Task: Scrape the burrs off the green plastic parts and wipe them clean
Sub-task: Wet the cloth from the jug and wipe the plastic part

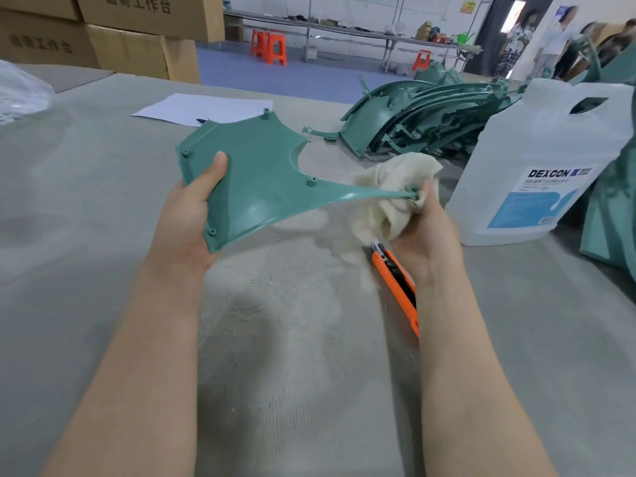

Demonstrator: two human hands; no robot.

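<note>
1. A wide grey felt-covered worktable fills most of the view, seen from above by the person working at it.
2. Brown cardboard boxes with printed characters are stacked at the table's far left edge.
3. A large translucent white jug, labelled DEXCON with a blue panel, stands upright on the table to the right.
4. A heap of curved green plastic parts lies at the far side of the table, just left of the jug; more green pieces sit at the right edge of the view.
5. One green plastic part, a flat panel with small raised posts and a long thin arm running to the right, is held in the air above the table, between the two hands.
6. The left hand grips the panel's left corner, thumb laid on the top face and fingers underneath.
7. The right hand holds a crumpled cream cloth, bunched around the tip of the panel's thin arm, fingers curled into the cloth. The hands are well apart, joined only by the part.
8. A white sheet of paper lies flat on the table beyond the panel.
9. An orange utility knife lies on the table just beneath the right wrist, blade end pointing away.
10. Fine pale shavings are scattered on the felt between the forearms.
</note>
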